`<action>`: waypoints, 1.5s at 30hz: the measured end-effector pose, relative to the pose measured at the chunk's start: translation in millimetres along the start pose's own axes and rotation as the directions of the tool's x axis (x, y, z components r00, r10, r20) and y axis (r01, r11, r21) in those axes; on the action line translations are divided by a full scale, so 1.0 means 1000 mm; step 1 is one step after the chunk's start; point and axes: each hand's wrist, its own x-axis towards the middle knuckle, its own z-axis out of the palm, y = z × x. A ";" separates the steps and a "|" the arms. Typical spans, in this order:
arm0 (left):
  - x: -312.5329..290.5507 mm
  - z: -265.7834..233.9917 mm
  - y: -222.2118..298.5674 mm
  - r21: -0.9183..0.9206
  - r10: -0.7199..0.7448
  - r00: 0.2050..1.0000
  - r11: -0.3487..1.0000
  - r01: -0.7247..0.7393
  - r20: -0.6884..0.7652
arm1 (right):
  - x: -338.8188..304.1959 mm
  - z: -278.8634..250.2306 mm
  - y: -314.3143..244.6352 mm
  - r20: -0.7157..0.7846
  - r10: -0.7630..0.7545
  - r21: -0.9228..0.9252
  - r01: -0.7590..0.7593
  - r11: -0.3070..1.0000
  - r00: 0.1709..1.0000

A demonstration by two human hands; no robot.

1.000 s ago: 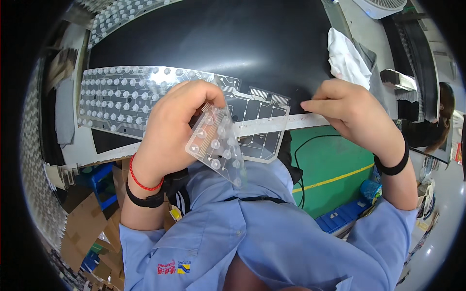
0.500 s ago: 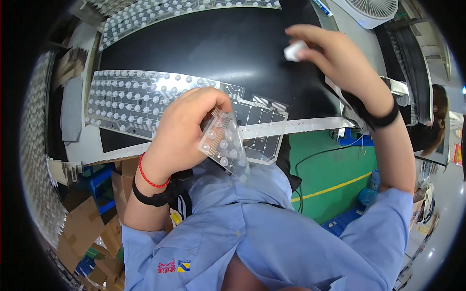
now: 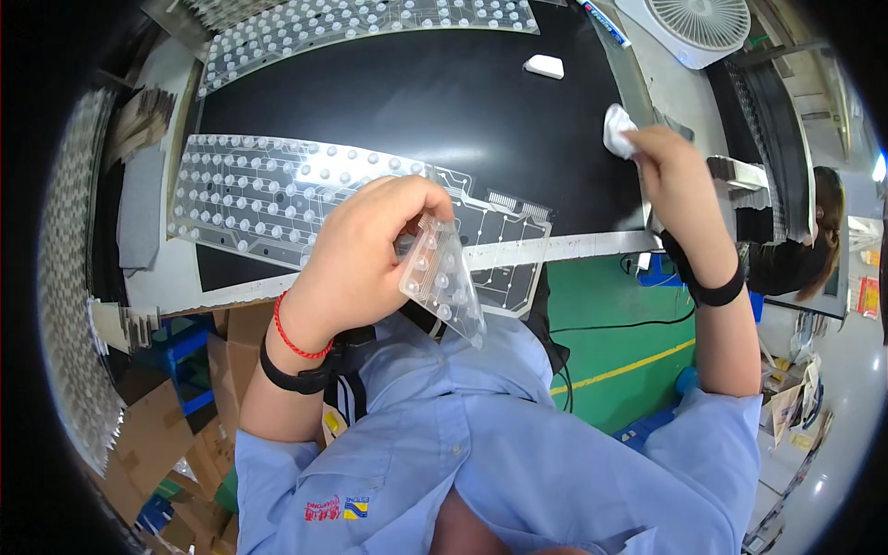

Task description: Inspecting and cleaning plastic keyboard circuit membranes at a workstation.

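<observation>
My left hand (image 3: 365, 250) is closed on the folded-back end of a clear keyboard membrane sheet (image 3: 236, 215), which has rows of frosted domes and printed circuit lines. The rest of that sheet lies flat along the near side of the black mat (image 3: 388, 88), and its right end hangs over the table edge. My right hand (image 3: 680, 176) pinches a crumpled white cloth (image 3: 617, 134) at the mat's right edge. A white eraser-like block (image 3: 545, 67) rests by itself on the mat, farther back and apart from both hands.
Another domed membrane sheet (image 3: 370, 30) lies along the far side. At the back right are a blue and white tube (image 3: 606, 24) and a white fan (image 3: 698, 26). Stacked sheets (image 3: 88, 277) stand at the left, above cardboard boxes (image 3: 171, 407). A person with long hair is at the right.
The white block has left my right hand and lies on the mat. My right hand has moved right and nearer, taking hold of the white cloth. My left hand keeps its grip, shifting slightly.
</observation>
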 end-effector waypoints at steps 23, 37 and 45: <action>-0.003 0.004 -0.003 -0.287 -0.078 0.997 0.955 0.074 -0.002 | -0.014 0.044 -0.099 -0.193 -0.297 0.273 0.342 0.899 0.935; -0.007 0.005 -0.005 -0.322 -0.111 0.994 0.941 0.103 -0.006 | -0.029 0.036 0.005 -0.333 0.013 0.018 -0.007 1.000 0.943; -0.011 0.004 -0.004 -0.286 -0.105 0.993 0.954 0.087 -0.047 | -0.044 0.032 -0.028 -0.495 0.012 0.033 0.005 0.999 0.869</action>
